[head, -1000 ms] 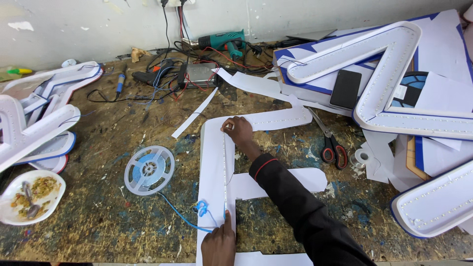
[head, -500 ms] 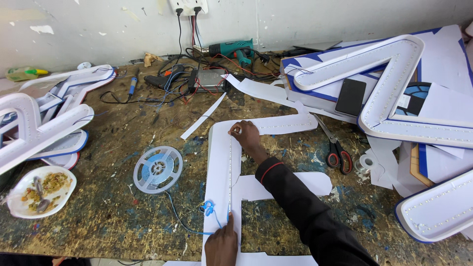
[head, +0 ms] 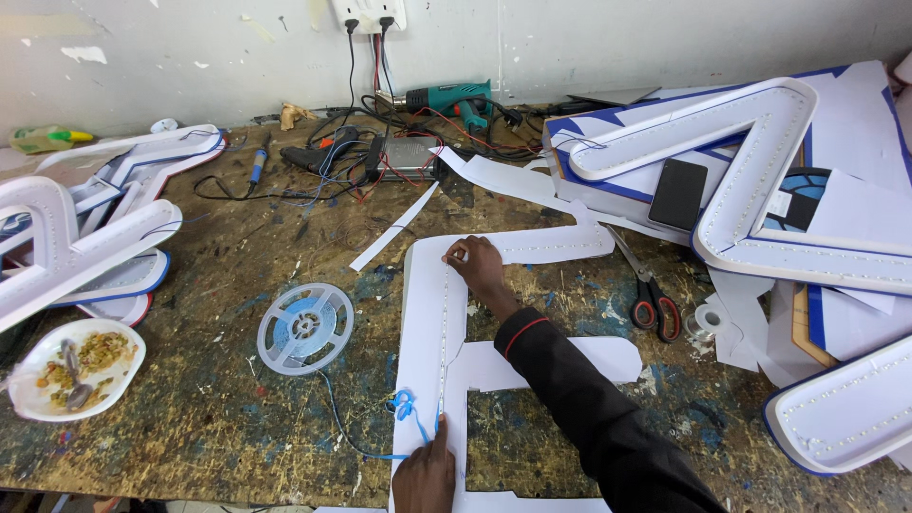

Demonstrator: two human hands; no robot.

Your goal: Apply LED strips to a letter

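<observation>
— What's on the right arm?
— A long black sleeve, loose and creased, with a thin red line running round the cuff
— Gloves, rings, a watch?
— None that show; the right hand is bare, and so is the left hand, whose wrist is cut off by the frame's edge

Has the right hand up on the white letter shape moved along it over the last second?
No. The right hand presses the same upper corner of the white letter panel, above the light strip. Only the camera shifted.
</observation>
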